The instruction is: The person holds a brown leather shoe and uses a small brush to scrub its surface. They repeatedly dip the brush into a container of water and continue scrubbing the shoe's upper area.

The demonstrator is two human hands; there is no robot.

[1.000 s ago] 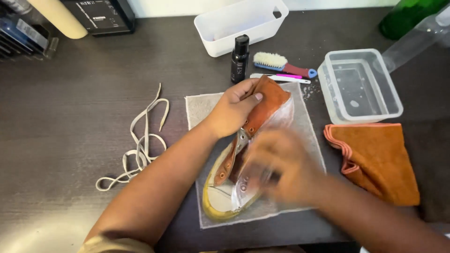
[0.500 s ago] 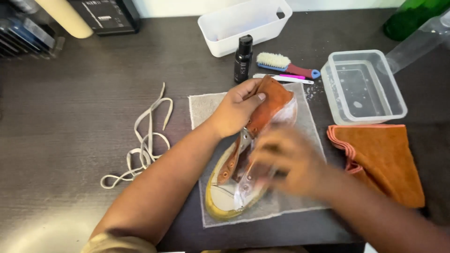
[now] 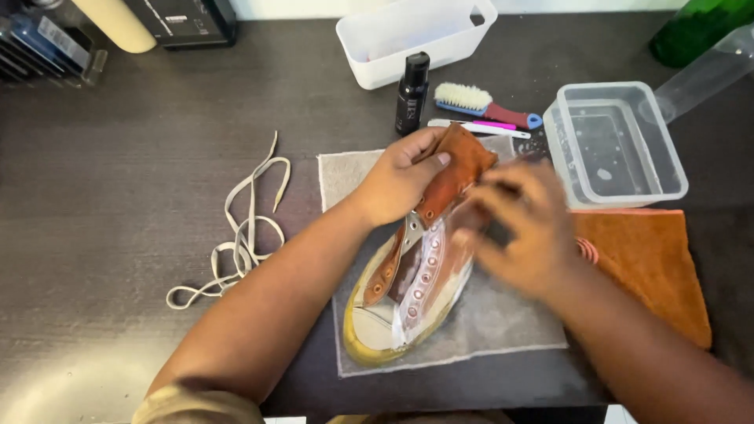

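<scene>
An orange high-top shoe [image 3: 416, 283] with a yellowed rubber toe lies on its side on a grey towel [image 3: 503, 314]. My left hand [image 3: 400, 180] grips the shoe's ankle collar and holds it down. My right hand [image 3: 522, 228] is blurred with motion over the upper side of the shoe near the ankle. Its fingers are curled around a small dark object that I cannot make out. The shoe has no laces in it, and its eyelets show in a row.
Loose beige laces [image 3: 243, 228] lie to the left. Behind the shoe are a black bottle [image 3: 411, 93], a bristle brush [image 3: 479, 102], a white-and-pink toothbrush [image 3: 479, 127] and a white bin [image 3: 416, 35]. A clear tub [image 3: 616, 145] and an orange cloth [image 3: 652, 259] sit on the right.
My right hand has moved from the shoe's toe end up along its side toward the ankle. The left hand keeps its grip and the shoe stays in place.
</scene>
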